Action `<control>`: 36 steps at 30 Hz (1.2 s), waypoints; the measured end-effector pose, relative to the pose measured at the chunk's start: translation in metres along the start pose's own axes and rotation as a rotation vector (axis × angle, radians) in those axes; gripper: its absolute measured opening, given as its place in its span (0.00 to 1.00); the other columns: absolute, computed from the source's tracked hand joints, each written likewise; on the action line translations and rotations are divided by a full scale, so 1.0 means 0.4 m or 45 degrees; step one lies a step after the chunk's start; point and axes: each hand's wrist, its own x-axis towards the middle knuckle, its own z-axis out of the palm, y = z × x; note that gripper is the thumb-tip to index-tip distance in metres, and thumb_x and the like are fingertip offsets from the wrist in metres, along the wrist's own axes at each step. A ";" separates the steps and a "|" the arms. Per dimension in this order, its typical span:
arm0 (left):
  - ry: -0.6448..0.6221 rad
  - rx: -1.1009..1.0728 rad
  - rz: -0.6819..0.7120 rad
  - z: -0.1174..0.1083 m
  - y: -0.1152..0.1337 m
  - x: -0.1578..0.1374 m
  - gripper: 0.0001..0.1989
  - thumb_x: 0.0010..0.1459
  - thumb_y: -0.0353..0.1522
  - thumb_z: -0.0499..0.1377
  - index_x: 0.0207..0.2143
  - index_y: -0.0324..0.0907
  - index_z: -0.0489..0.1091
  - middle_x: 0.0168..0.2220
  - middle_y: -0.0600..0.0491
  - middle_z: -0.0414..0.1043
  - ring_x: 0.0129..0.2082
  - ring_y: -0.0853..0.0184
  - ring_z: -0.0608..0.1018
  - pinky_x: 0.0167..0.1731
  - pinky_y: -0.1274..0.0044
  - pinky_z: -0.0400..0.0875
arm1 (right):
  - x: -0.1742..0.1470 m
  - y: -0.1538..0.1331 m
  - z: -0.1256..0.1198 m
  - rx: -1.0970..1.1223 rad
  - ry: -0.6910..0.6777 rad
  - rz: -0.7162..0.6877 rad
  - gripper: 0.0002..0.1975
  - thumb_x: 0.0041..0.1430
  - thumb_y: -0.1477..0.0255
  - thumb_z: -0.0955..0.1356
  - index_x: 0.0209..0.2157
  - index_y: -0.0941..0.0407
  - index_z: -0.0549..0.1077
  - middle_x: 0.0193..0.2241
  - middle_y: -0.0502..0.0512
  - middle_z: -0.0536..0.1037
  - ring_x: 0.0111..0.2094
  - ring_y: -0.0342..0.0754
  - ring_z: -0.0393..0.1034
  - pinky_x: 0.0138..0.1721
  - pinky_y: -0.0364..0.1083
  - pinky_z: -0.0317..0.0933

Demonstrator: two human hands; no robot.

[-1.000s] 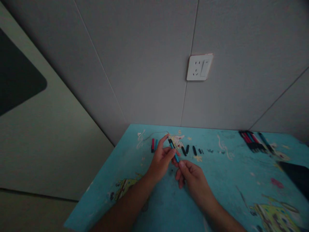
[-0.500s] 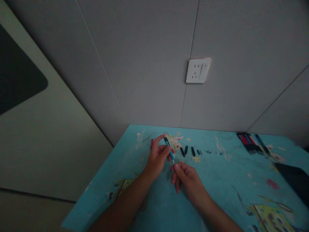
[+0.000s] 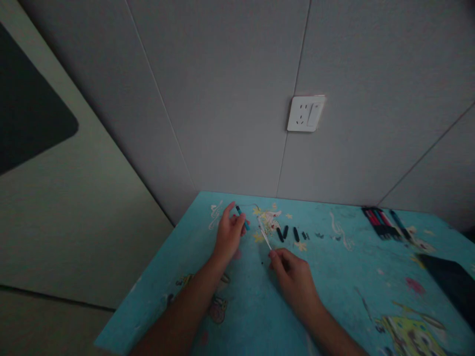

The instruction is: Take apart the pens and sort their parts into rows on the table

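My left hand (image 3: 229, 232) is closed around a blue pen barrel (image 3: 243, 219) with a dark end pointing up and away. Between the thumb and fingers of my right hand (image 3: 291, 269) is a thin white pen refill (image 3: 264, 235), tilted up to the left. The barrel and the refill are apart, with a gap between them. Just beyond the refill lie several short black pieces, among them a black cap-like piece (image 3: 296, 234) and smaller dark bits (image 3: 305, 236).
A blue table (image 3: 334, 287) with cartoon prints stands against a grey wall. At its back right lie a dark pouch of coloured pens (image 3: 382, 222) and a dark blue pen (image 3: 400, 223). A flat black object (image 3: 449, 279) sits at the right edge. A white socket (image 3: 306, 113) is on the wall.
The white refill has come out of the blue barrel. My left hand has moved left with the barrel, while my right hand keeps the refill in nearly the same place.
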 end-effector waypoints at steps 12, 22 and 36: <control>-0.484 1.154 0.333 0.018 -0.087 -0.038 0.10 0.64 0.32 0.52 0.44 0.43 0.70 0.37 0.49 0.75 0.37 0.62 0.77 0.40 0.72 0.67 | 0.102 0.081 -0.067 -0.683 0.162 -0.179 0.21 0.69 0.63 0.56 0.44 0.58 0.75 0.38 0.63 0.79 0.37 0.53 0.73 0.41 0.48 0.63; -0.526 1.411 0.341 0.018 -0.073 -0.043 0.13 0.66 0.35 0.47 0.43 0.42 0.70 0.39 0.46 0.74 0.41 0.59 0.77 0.45 0.67 0.68 | 0.319 0.043 -0.117 -1.094 -0.183 -0.574 0.13 0.68 0.72 0.60 0.47 0.56 0.73 0.45 0.61 0.77 0.47 0.52 0.71 0.49 0.49 0.59; -0.596 1.532 0.414 0.002 -0.082 -0.050 0.14 0.64 0.33 0.51 0.50 0.42 0.68 0.50 0.45 0.68 0.44 0.60 0.76 0.47 0.68 0.71 | 0.358 0.050 -0.075 -1.281 -0.380 -0.422 0.13 0.64 0.72 0.62 0.35 0.57 0.79 0.34 0.59 0.80 0.37 0.49 0.75 0.38 0.42 0.59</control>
